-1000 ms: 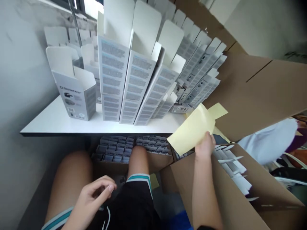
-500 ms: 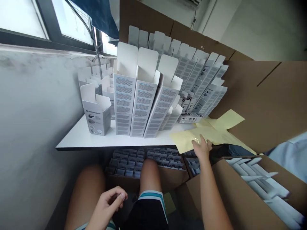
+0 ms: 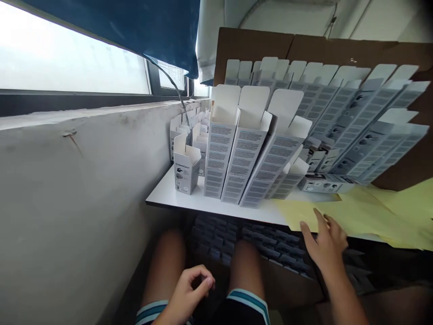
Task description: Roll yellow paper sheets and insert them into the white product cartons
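A grey wall (image 3: 67, 203) fills the left side, with a window (image 3: 67, 63) above it and a blue curtain (image 3: 135, 27) hanging over the top. Brown cardboard (image 3: 257, 45) stands at the back behind a white surface (image 3: 176, 198). On that surface stand three tall white boxes (image 3: 243, 153), side by side with their top flaps up, the rightmost tilted to the right. More boxes of the same kind lean in rows (image 3: 355, 117) against the cardboard to their right. A shorter open box (image 3: 186, 169) stands just left of the tall ones, with others behind it near the wall. Yellow sheets (image 3: 372, 216) lie flat on the right part of the surface and reach over its front edge. Below the surface sits a carton (image 3: 264, 243) packed with small dark packs, between and beyond the person's bare knees. The right hand (image 3: 326, 246) is open with fingers spread, its fingertips touching the near edge of the yellow sheets and gripping nothing. The left hand (image 3: 187, 291) hangs over the lap, loosely curled with thumb against forefinger, and nothing shows in it.
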A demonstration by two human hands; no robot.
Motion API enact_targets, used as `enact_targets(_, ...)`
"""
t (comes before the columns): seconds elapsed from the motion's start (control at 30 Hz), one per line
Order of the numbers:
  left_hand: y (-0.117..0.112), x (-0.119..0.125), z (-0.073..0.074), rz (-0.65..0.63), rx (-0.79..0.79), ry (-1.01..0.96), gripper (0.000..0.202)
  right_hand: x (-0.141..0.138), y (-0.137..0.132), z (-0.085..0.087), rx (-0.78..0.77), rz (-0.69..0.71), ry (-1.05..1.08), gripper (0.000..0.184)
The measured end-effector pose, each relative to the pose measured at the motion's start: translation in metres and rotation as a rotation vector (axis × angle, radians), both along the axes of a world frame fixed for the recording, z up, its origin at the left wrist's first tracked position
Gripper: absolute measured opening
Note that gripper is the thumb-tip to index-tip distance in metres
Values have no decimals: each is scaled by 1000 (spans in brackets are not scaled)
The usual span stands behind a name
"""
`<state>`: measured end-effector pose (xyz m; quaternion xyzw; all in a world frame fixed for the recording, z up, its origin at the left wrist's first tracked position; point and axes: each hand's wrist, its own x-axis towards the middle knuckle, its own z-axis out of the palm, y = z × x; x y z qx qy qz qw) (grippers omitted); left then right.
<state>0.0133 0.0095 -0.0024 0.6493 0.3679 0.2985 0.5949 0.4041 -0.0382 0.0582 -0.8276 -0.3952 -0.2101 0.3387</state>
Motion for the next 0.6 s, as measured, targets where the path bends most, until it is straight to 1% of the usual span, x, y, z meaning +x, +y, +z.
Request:
enact_targets(0.03,1,0,2,9,76,8,47,-18,-7,-1,119,81,-1,56)
enact_targets(0.07,2,0,5,14,154,19,44,-40,-15,-3,197,198,43,46)
enact_targets(0.1,3,0,7,13,229,32,40,-64,-22,-7,221,352,125,34)
enact_targets(0.13,5,1,10,4,297,44,37,-89,-29,-12,164,540,223,26)
enact_targets(0.17,7,2,12,-12,356,55,34,-115,-34,-18,106,693,317,22)
enact_targets(0.2,8,3,15,-32,407,64,31,-139,-39,-24,53,809,405,23)
enact_targets(0.23,10,4,18,-54,453,73,28,-161,-41,-30,21,896,480,24)
enact_targets(0.27,11,5,20,-78,494,80,26,-179,-43,-35,19,951,544,22)
enact_targets(0.33,12,7,26,-134,556,89,24,-202,-42,-43,51,976,635,16)
enact_targets(0.37,13,8,28,-162,575,92,23,-207,-42,-45,73,960,662,19)
enact_targets(0.4,13,8,30,-186,587,93,23,-210,-42,-47,89,935,677,21)
enact_targets(0.5,13,12,32,-223,611,92,20,-209,-43,-47,92,885,690,17)
enact_targets(0.57,12,15,32,-230,616,87,21,-207,-45,-43,82,891,685,19)
enact_targets(0.6,11,16,31,-233,611,84,21,-207,-46,-41,79,899,677,22)
